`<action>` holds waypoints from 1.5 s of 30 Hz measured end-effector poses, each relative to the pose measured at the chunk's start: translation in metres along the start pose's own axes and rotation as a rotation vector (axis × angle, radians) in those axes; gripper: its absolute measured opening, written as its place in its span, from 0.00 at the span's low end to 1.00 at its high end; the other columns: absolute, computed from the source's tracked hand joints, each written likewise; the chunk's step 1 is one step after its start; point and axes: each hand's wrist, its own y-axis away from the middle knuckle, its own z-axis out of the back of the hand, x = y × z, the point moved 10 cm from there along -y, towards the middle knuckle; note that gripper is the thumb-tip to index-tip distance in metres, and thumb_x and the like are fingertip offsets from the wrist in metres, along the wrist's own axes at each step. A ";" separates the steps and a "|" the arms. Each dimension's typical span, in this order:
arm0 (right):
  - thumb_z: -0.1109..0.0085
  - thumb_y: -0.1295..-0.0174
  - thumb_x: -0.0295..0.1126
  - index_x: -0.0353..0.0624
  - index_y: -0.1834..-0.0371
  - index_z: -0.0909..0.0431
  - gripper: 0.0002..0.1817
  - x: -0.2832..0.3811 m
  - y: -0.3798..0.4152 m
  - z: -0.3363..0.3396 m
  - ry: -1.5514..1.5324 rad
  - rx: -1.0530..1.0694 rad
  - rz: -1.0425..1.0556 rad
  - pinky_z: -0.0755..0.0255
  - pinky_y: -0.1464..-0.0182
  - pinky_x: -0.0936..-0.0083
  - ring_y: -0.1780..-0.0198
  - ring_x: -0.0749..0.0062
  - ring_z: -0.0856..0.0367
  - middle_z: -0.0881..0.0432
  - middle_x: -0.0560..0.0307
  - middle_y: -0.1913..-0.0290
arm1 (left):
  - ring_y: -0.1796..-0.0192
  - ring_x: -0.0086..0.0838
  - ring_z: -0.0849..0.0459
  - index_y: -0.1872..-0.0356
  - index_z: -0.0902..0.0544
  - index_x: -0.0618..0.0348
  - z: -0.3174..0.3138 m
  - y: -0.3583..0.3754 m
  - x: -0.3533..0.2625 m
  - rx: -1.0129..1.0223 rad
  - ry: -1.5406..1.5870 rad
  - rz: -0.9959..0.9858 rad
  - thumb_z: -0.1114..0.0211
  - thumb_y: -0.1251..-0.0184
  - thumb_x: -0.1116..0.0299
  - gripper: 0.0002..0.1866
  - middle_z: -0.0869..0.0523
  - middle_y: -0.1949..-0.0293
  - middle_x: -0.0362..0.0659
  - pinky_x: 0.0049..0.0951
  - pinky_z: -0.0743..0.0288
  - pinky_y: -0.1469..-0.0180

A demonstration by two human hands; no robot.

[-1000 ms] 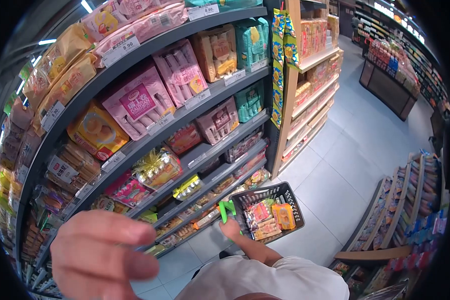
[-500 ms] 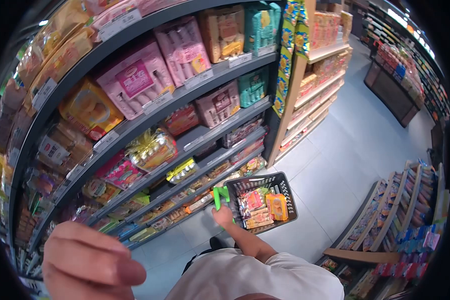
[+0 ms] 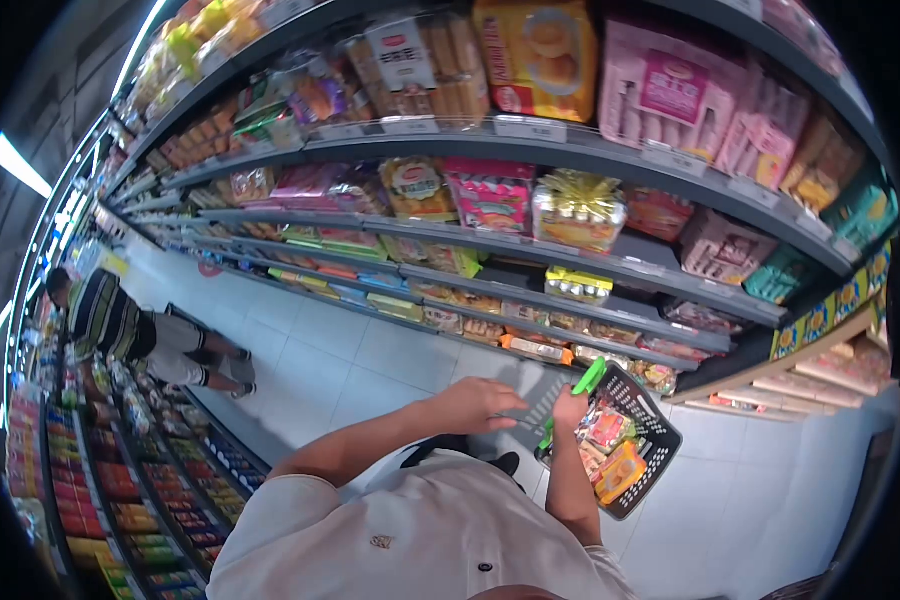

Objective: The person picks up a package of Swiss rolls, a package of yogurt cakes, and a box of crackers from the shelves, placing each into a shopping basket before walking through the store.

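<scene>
**Right hand grips a loaded dark basket beside the snack shelves**

At the left of the frame, a person [image 3: 120,325] in a striped top and pale shorts stands bent toward a lower rack [image 3: 150,480], whose curved rows of colourful packets fill the lower left. Pale floor tiles [image 3: 310,370] run between this rack and the tall shelves [image 3: 420,237] that sweep across the upper part of the frame.

Near the centre, the left hand [image 3: 478,403] reaches rightward, holding nothing, its fingers extended in a loose, moderately wide pose, close to the right hand. Above it, on the shelves, are an orange-yellow pack [image 3: 538,60], a clear pack with a gold frilled top [image 3: 578,212] and a large pale pink pack [image 3: 667,88].

Right of centre, in the lower half, the right hand [image 3: 570,408] is closed around the bright green handle [image 3: 590,376] of the basket [image 3: 653,412]. The basket is dark, almost black, with a smooth rim and walls pierced by rows of small openings; it appears slanted in the view. Inside, toward its left part, lie a pink packet [image 3: 608,428], some pale, glossy packets [image 3: 589,459] and, lowest in the frame, a vivid orange-yellow packet [image 3: 621,473]. Their lettering is too small to read.
</scene>
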 end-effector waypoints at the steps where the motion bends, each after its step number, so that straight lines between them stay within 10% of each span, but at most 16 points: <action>1: 0.33 0.33 0.44 0.27 0.51 0.17 0.25 -0.008 -0.004 -0.005 0.007 -0.003 -0.018 0.19 0.43 0.41 0.51 0.26 0.11 0.10 0.24 0.56 | 0.39 0.45 0.10 0.40 0.11 0.54 -0.023 0.020 0.022 0.055 0.000 0.092 0.28 0.23 0.57 0.18 0.07 0.41 0.45 0.43 0.15 0.38; 8: 0.34 0.34 0.45 0.24 0.51 0.16 0.27 -0.058 -0.023 -0.041 -0.083 0.065 -0.122 0.20 0.41 0.43 0.49 0.25 0.12 0.10 0.23 0.55 | 0.43 0.45 0.07 0.38 0.11 0.56 -0.127 0.227 0.186 -0.114 0.183 0.642 0.25 0.26 0.53 0.23 0.06 0.43 0.49 0.42 0.14 0.39; 13: 0.36 0.26 0.36 0.36 0.51 0.23 0.14 -0.026 0.003 -0.034 -0.247 0.148 -0.213 0.20 0.80 0.65 0.81 0.64 0.15 0.14 0.45 0.70 | 0.43 0.49 0.06 0.40 0.09 0.62 -0.205 0.441 0.289 -0.137 0.349 1.157 0.26 0.30 0.45 0.31 0.05 0.46 0.56 0.44 0.14 0.38; 18: 0.37 0.24 0.37 0.40 0.54 0.25 0.11 -0.036 0.024 -0.054 -0.523 0.203 -0.388 0.26 0.82 0.66 0.83 0.65 0.22 0.20 0.54 0.75 | 0.46 0.49 0.06 0.40 0.09 0.63 -0.231 0.588 0.309 -0.265 0.498 1.466 0.26 0.29 0.45 0.30 0.04 0.49 0.56 0.44 0.13 0.39; 45: 0.29 0.31 0.37 0.30 0.60 0.13 0.16 -0.023 0.183 -0.202 0.237 0.229 -0.205 0.22 0.77 0.65 0.77 0.65 0.15 0.15 0.53 0.73 | 0.57 0.33 0.06 0.33 0.14 0.67 -0.214 0.744 0.391 -0.615 1.016 1.563 0.26 0.23 0.54 0.29 0.05 0.50 0.53 0.34 0.14 0.57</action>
